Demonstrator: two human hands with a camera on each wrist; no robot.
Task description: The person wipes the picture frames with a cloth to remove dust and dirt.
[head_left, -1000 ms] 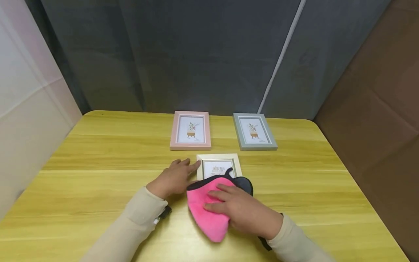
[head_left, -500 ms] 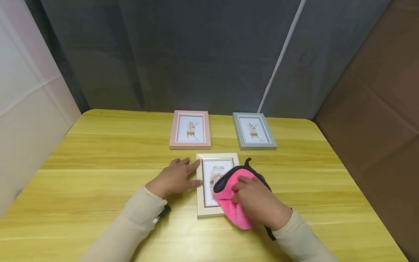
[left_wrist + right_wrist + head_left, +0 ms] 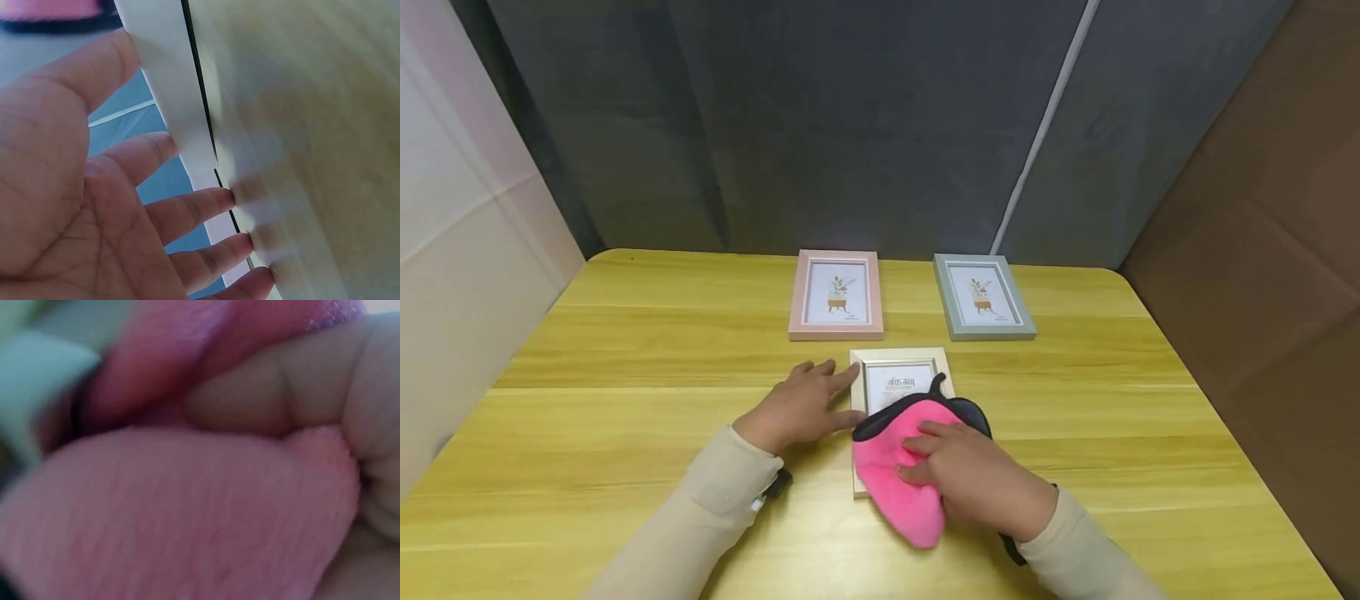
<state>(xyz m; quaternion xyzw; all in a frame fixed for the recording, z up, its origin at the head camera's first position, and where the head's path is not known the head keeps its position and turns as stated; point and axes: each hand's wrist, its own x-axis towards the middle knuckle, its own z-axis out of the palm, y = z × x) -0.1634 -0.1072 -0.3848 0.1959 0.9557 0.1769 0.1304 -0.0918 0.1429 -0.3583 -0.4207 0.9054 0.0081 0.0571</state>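
Note:
A cream picture frame [image 3: 898, 357] lies flat on the table, its lower part covered by a pink cloth [image 3: 887, 467] with black edging and a small black loop. My left hand [image 3: 801, 404] touches the frame's left side with thumb and forefinger, the other fingertips resting on the tabletop. In the left wrist view, the straight fingers of the left hand [image 3: 119, 162] line the frame's edge [image 3: 165, 87]. My right hand [image 3: 973, 471] grips the cloth over the frame. The right wrist view has the cloth [image 3: 175, 512] bunched against the fingers [image 3: 269, 394].
Behind the cream frame lie a pink picture frame [image 3: 797, 300] and a grey-blue picture frame [image 3: 947, 304], both with a potted-plant print. The yellow wood-grain table [image 3: 610, 350] ends at a dark grey curtain [image 3: 820, 125]. A brown sheet [image 3: 1262, 250] hangs at the right.
My right hand first moved the cloth rightward, uncovering most of the cream frame's print, then back left and nearer over it. The left hand stays at the frame's side.

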